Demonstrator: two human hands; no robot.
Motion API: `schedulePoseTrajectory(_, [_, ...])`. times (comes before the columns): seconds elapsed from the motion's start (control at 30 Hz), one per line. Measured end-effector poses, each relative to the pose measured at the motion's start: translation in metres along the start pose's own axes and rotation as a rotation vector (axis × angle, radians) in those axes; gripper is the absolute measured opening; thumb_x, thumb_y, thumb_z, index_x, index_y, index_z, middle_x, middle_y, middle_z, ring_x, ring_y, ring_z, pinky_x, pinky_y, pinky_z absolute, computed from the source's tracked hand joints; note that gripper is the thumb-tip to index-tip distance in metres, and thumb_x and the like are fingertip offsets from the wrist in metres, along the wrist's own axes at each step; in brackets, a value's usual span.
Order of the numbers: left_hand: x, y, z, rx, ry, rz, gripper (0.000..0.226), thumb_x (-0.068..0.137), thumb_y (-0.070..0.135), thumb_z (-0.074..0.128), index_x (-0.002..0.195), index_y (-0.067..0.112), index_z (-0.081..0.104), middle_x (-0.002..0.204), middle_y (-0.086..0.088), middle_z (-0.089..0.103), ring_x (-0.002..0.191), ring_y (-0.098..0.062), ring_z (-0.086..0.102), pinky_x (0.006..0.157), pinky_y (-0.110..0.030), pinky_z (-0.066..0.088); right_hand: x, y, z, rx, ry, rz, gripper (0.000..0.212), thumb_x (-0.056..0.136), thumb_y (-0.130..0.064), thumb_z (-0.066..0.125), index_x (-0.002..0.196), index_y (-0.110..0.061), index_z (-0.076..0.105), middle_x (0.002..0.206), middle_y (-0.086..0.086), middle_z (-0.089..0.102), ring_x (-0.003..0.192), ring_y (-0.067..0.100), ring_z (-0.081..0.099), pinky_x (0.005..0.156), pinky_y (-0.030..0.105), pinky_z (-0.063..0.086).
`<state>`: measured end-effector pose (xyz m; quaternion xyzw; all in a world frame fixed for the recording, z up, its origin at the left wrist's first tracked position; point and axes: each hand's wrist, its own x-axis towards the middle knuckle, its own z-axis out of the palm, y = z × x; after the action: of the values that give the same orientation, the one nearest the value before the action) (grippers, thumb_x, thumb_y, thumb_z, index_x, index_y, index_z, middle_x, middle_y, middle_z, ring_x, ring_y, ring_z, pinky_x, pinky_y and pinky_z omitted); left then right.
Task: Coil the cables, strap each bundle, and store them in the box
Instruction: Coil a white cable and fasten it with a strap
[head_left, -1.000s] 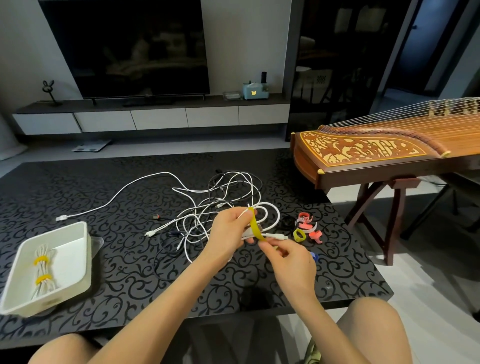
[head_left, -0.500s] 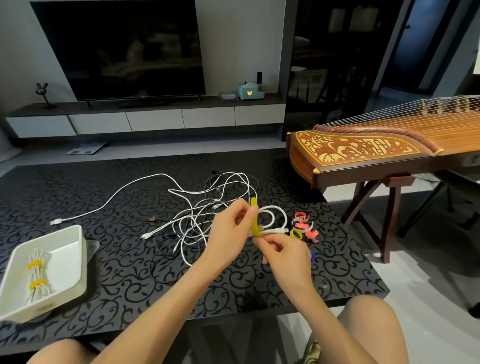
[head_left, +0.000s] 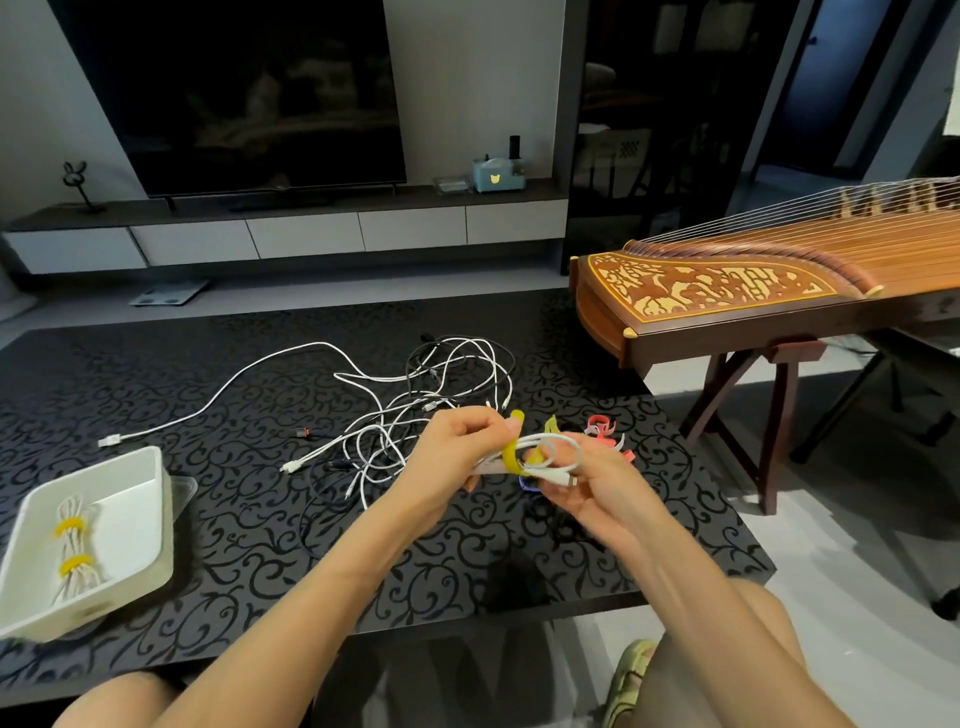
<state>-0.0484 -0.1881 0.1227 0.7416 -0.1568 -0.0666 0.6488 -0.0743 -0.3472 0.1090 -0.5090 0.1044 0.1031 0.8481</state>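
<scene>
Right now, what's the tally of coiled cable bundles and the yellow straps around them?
Boxed bundle: 1
Held bundle: 1
Yellow straps on boxed bundle: 2
Yellow strap on held bundle: 1
Total: 5

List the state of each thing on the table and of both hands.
coil, held above table, half strapped.
strap, wrapped partly round coil, end loose.
left hand, grips coil.
right hand, pinches strap.
box, open, one strapped bundle inside.
cables, tangled loose on table.
spare straps, unused on table.
</scene>
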Motion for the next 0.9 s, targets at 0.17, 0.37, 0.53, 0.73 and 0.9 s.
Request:
schedulePoseTrajectory(0.17, [-0.004,0.000,0.003,0.008,-0.096,0.006,0.033,0.089,0.020,0.064,0.057,0.021,0.058,0.053,0.002,0.043,0.046,-0.008,0.032,0.040,-0.017,0.023,0.002,-0.028,-0.003,-0.319,-0.065,0.032,0.005,0.087,0.000,0.060,0.089,-0.003,0.057,0.068,0.011,0.065,0.053,0.015,0.062,0.050,0.023,0.054])
schedulePoseTrajectory(0.37, [-0.010,-0.002,0.008,0.002,-0.122,0.029,0.029,0.092,0.020,0.060,0.070,0.002,0.057,0.057,-0.008,0.040,0.045,-0.008,0.032,0.042,-0.016,0.024,-0.005,-0.044,0.009,-0.530,-0.088,0.050,0.013,0.090,-0.007,0.059,0.081,-0.003,0.065,0.064,0.010,0.068,0.047,0.012,0.062,0.045,0.020,0.051])
schedulePoseTrajectory(0.53, [-0.010,-0.005,0.007,-0.017,-0.094,0.020,0.037,0.094,0.019,0.056,0.066,-0.006,0.054,0.052,-0.001,0.035,0.045,-0.008,0.029,0.043,-0.016,0.024,-0.013,-0.043,0.009,-0.627,-0.021,-0.083,0.015,0.092,-0.011,0.059,0.086,-0.001,0.069,0.071,0.009,0.071,0.057,0.014,0.064,0.054,0.021,0.052])
schedulePoseTrajectory(0.73, [-0.010,-0.007,0.008,-0.005,-0.083,0.042,0.042,0.094,0.017,0.053,0.077,-0.021,0.053,0.057,-0.009,0.038,0.044,-0.004,0.032,0.045,-0.009,0.028,-0.021,-0.036,0.014,-0.754,0.007,-0.269,0.010,0.088,-0.008,0.064,0.081,-0.004,0.071,0.071,0.013,0.073,0.063,0.020,0.068,0.064,0.027,0.057])
schedulePoseTrajectory(0.9, [-0.009,-0.009,0.007,0.005,-0.063,0.026,0.041,0.094,0.016,0.054,0.073,-0.019,0.053,0.054,-0.005,0.038,0.042,-0.003,0.032,0.044,-0.009,0.027,-0.025,-0.032,0.014,-0.839,0.027,-0.363,0.011,0.087,-0.009,0.065,0.084,-0.003,0.073,0.071,0.011,0.073,0.065,0.022,0.070,0.066,0.027,0.056])
